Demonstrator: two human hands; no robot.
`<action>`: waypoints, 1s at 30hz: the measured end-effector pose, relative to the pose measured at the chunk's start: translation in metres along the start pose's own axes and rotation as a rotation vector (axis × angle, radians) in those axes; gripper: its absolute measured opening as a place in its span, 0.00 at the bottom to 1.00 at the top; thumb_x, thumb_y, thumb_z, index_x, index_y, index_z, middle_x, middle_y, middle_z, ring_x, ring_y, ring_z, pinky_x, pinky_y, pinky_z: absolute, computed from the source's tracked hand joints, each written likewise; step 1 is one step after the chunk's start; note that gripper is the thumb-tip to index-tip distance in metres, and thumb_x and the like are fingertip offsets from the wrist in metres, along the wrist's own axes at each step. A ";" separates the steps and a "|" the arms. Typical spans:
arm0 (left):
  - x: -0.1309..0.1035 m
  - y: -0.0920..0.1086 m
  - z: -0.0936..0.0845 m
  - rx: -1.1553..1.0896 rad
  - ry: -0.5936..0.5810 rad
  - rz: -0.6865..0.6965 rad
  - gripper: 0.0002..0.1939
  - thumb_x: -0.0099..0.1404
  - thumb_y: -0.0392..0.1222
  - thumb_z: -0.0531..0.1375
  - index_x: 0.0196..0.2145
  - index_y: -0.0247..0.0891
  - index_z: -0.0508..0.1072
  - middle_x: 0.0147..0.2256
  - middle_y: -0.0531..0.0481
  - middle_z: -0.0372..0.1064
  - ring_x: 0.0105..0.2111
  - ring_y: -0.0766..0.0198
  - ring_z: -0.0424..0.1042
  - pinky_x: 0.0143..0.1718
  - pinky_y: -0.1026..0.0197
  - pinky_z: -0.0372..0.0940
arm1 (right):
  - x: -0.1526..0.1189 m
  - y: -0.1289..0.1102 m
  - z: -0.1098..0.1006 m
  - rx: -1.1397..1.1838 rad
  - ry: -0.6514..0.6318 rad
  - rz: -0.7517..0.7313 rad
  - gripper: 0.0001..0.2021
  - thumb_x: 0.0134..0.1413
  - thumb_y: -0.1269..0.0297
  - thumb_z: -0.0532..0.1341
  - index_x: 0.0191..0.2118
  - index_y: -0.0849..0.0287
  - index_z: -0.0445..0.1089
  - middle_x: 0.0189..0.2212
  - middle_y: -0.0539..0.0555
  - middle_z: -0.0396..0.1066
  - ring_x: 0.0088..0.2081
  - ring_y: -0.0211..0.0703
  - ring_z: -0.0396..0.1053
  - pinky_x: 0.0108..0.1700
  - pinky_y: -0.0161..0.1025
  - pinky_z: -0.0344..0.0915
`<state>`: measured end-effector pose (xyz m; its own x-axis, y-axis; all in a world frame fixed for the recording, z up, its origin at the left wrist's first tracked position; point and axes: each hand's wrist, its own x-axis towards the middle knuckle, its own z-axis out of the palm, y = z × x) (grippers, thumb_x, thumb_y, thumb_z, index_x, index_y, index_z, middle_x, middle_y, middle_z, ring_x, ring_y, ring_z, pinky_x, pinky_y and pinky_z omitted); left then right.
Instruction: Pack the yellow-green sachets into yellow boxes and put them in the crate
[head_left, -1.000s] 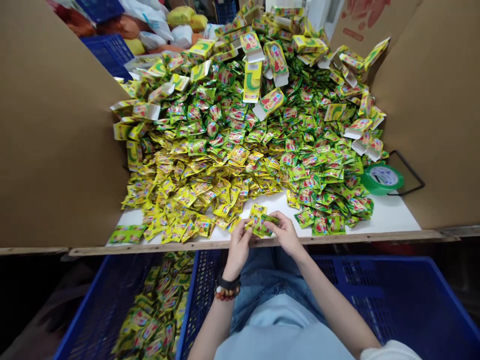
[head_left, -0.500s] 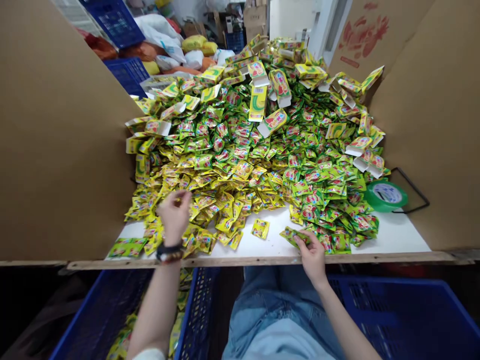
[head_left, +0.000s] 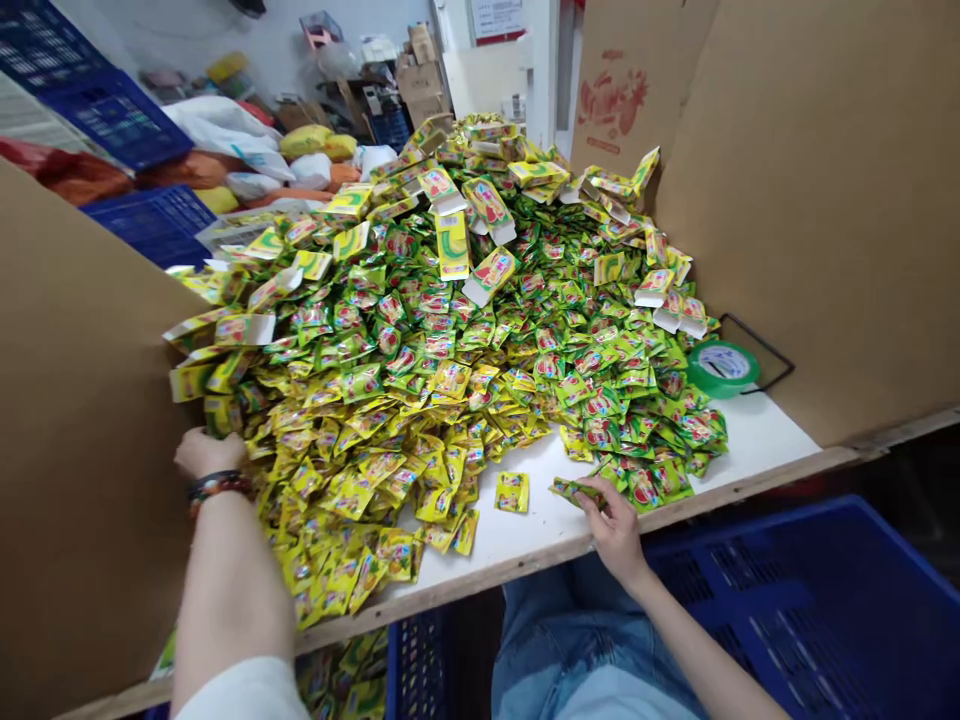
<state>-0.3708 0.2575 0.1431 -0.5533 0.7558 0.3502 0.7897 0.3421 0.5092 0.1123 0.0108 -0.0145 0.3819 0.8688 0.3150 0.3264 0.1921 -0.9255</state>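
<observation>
My left hand [head_left: 211, 456] is at the left edge of the pile, its fingers curled at the lower end of a small yellow-green carton [head_left: 223, 416]. The fingertips are partly hidden. Close to the table's front edge, my right hand [head_left: 616, 525] pinches green sachets [head_left: 571, 491] between thumb and fingers; how many is unclear. A single yellow sachet [head_left: 512, 492] lies flat on the white tabletop [head_left: 480, 545], left of my right hand. Yellow sachets [head_left: 360, 490] heap up at the front left, green sachets [head_left: 600, 400] at the right.
Open-ended cartons [head_left: 454, 245] lie over the top of the heap. Cardboard walls [head_left: 810, 220] flank the table. A green tape roll [head_left: 724, 368] sits at the right beside a dark wire frame [head_left: 772, 352]. Blue crates [head_left: 832, 600] stand below; sacks [head_left: 225, 135] lie behind.
My left hand has moved left and lower, from above the yellow sachets to the small carton at the edge. The view has turned. My right hand still holds its sachets.
</observation>
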 end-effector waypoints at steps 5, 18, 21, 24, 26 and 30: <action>-0.001 -0.005 -0.004 0.259 -0.127 -0.172 0.22 0.46 0.50 0.64 0.30 0.38 0.57 0.46 0.35 0.67 0.55 0.37 0.63 0.48 0.41 0.63 | -0.002 0.002 0.000 0.073 -0.003 0.057 0.08 0.59 0.60 0.60 0.40 0.56 0.73 0.36 0.55 0.76 0.39 0.47 0.74 0.42 0.43 0.70; 0.049 0.009 0.016 0.313 -0.242 -0.051 0.52 0.41 0.56 0.64 0.60 0.36 0.49 0.63 0.27 0.53 0.61 0.34 0.58 0.51 0.36 0.60 | 0.004 0.002 0.009 0.093 0.019 0.163 0.10 0.58 0.58 0.60 0.40 0.57 0.73 0.33 0.54 0.75 0.35 0.45 0.72 0.36 0.39 0.69; 0.050 0.010 0.016 0.367 -0.235 0.009 0.47 0.42 0.59 0.64 0.57 0.45 0.51 0.59 0.36 0.62 0.58 0.37 0.62 0.52 0.38 0.59 | 0.005 0.000 0.008 0.098 0.030 0.154 0.10 0.57 0.57 0.61 0.39 0.57 0.73 0.33 0.54 0.75 0.34 0.45 0.72 0.35 0.39 0.69; 0.050 0.007 0.010 0.428 -0.225 0.083 0.37 0.45 0.61 0.63 0.51 0.52 0.56 0.51 0.48 0.69 0.53 0.42 0.67 0.51 0.43 0.61 | 0.006 -0.002 0.007 0.089 0.050 0.147 0.10 0.57 0.57 0.62 0.39 0.57 0.73 0.32 0.53 0.75 0.32 0.44 0.72 0.33 0.38 0.70; 0.048 0.005 0.002 0.432 -0.180 0.140 0.33 0.46 0.61 0.63 0.49 0.52 0.59 0.48 0.50 0.70 0.51 0.44 0.69 0.51 0.44 0.62 | 0.005 -0.003 0.007 0.085 0.058 0.153 0.10 0.57 0.57 0.62 0.39 0.57 0.73 0.32 0.53 0.75 0.32 0.44 0.72 0.33 0.39 0.70; 0.026 0.004 -0.025 0.343 -0.060 0.182 0.37 0.45 0.61 0.66 0.50 0.50 0.62 0.44 0.50 0.71 0.46 0.46 0.71 0.47 0.48 0.65 | 0.001 -0.003 0.005 0.074 0.080 0.160 0.10 0.55 0.57 0.63 0.38 0.57 0.74 0.32 0.54 0.76 0.32 0.45 0.73 0.32 0.39 0.70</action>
<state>-0.3885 0.2646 0.1738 -0.3876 0.8491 0.3589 0.9218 0.3584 0.1476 0.1076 0.0137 -0.0127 0.4926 0.8525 0.1751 0.1924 0.0896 -0.9772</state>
